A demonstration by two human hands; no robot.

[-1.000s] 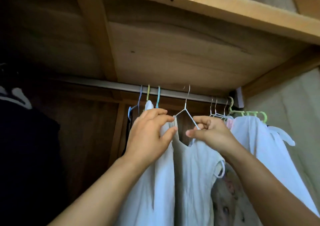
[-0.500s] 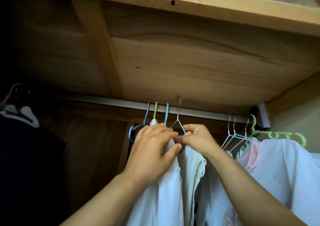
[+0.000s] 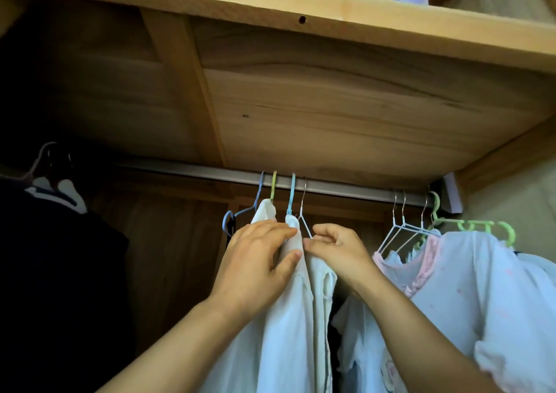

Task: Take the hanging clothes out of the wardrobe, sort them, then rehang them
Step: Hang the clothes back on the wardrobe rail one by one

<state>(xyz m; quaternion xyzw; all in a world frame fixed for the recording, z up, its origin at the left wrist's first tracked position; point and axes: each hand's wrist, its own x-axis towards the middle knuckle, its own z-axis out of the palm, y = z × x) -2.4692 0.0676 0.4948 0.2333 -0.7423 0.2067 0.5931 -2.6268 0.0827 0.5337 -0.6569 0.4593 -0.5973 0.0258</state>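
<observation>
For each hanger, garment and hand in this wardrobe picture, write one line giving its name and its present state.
Wire hanger: hooked on the rail, pinched by the right hand.
Blue hanger: hooked on the rail, carrying a white garment.
Left hand: grips the white garment near its collar.
Green hanger: on the rail, carrying a pale dress.
Dark garments: hanging at far left.

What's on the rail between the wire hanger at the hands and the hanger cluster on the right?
Head view: bare rail between the wire hanger and the right-hand hangers; nothing hooked there.
</observation>
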